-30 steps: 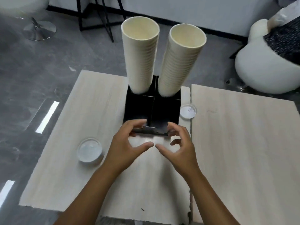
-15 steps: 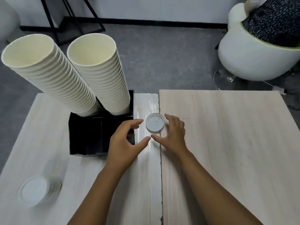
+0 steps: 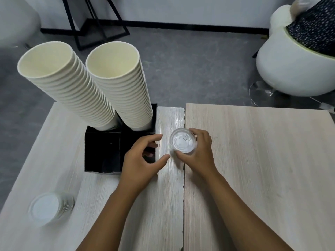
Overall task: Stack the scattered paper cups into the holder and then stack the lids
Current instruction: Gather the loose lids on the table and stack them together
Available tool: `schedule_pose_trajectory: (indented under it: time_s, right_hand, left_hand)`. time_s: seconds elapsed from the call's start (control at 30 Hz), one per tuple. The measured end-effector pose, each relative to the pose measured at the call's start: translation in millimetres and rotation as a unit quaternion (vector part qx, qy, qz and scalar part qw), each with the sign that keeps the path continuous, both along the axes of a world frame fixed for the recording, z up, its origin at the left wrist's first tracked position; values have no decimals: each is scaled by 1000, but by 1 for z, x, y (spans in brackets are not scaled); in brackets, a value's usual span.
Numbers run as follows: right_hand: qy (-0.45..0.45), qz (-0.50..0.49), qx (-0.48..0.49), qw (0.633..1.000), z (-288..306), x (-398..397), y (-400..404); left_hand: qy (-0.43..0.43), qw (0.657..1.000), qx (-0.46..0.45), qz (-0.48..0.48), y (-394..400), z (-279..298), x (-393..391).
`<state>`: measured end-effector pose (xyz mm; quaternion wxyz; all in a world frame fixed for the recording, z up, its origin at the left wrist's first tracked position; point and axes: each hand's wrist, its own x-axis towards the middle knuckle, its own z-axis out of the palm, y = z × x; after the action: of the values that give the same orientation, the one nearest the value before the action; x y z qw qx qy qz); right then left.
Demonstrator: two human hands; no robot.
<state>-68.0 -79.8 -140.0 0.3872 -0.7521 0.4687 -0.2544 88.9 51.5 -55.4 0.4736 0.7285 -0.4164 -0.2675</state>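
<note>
Between the fingers and thumb of the right hand [image 3: 196,153] sits a single clear plastic lid [image 3: 183,143], pinched at opposite points of its rim and tilted a little toward the camera, over the seam where the two table tops [image 3: 253,160] meet. Judged from its look, the lid is thin, very light and springy: it should flex or pop if squeezed across the middle, and its smooth surface may slip, so the rim is the sound place to hold, with light pressure. Just left of this grip, the left hand [image 3: 143,160] hovers with thumb and fingers spread, holding nothing, its fingertips partly over the near right corner of the black holder [image 3: 103,153]. Beyond that hand, two tall stacks of cream paper cups [image 3: 101,91] lean out of the holder's rear compartments; the cup part of the task appears done. Well to the near left of the grip, a blurred pile of lids [image 3: 47,211] rests on the left table top, the likely destination for the held lid. Far right of the grip, off the tables, stands a white round chair [image 3: 290,69].
</note>
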Motion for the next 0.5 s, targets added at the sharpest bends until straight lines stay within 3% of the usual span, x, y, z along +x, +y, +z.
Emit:
schedule_pose_trajectory:
  time_s: [0.23,0.5]
  right_hand:
    - [-75,78,-2,994,86,7,92]
    - [-75,231,67,968,85,125,197]
  left_hand:
    - [70,993,-55,81,78,21,12]
    - [42,976,-13,215,215,22,98]
